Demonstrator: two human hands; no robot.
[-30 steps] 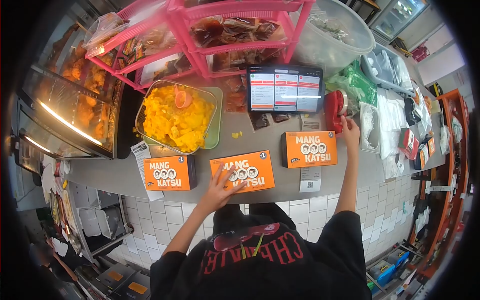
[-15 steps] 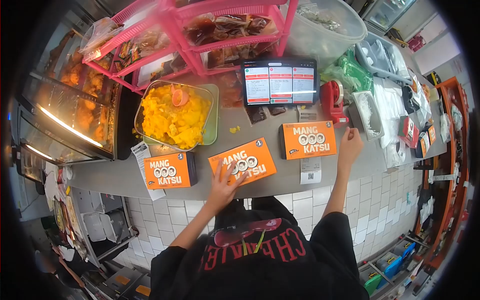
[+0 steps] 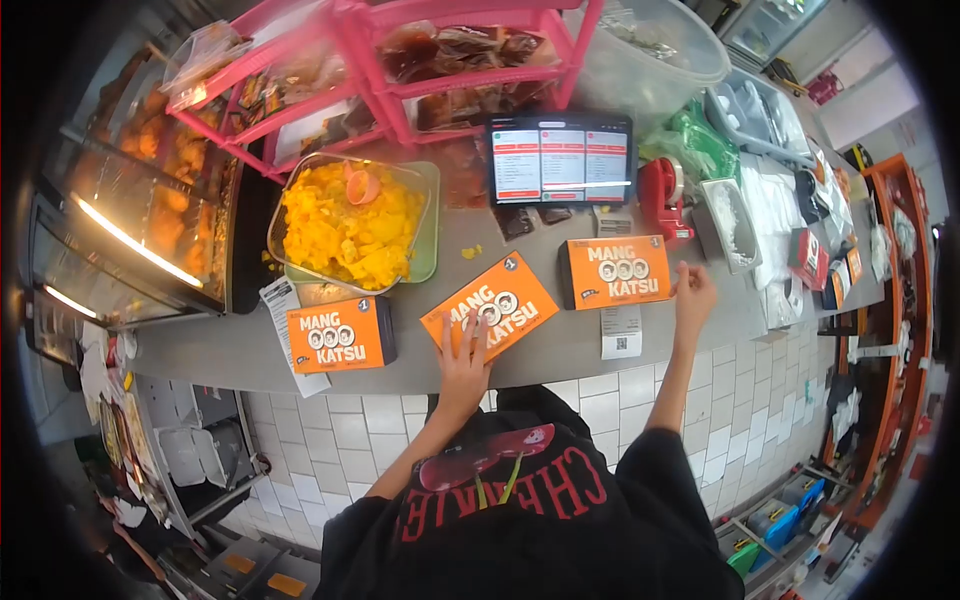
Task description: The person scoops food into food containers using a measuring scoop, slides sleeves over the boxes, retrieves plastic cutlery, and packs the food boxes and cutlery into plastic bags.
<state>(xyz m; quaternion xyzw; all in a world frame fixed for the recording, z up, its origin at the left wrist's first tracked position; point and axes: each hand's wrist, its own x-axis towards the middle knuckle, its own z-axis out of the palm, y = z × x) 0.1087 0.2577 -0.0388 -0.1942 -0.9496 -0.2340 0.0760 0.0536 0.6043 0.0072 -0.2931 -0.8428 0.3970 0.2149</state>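
Three orange boxes lie on the metal counter: a left box [image 3: 338,336], a tilted middle box [image 3: 520,292] and a right box [image 3: 618,272]. My left hand [image 3: 465,362] rests on the middle box, its fingers spread over the lid. Beside the right box's right edge is my right hand [image 3: 692,300], its fingers pressed together; what they hold, if anything, is too small to make out. A red tape dispenser [image 3: 662,205] stands behind my right hand. Paper receipts, a left one [image 3: 283,303] and a right one [image 3: 621,343], stick out from under the outer boxes.
A tray of yellow food [image 3: 350,235] with a scoop sits at the back left, near a heated display case [image 3: 150,215]. Pink racks [image 3: 480,85] and a tablet [image 3: 560,165] stand behind the boxes. A metal container [image 3: 730,225] and plastic bags [image 3: 775,225] are at the right.
My right hand has come away from the tape dispenser towards me, to the right box's edge. Under my left hand the middle box has turned counterclockwise.
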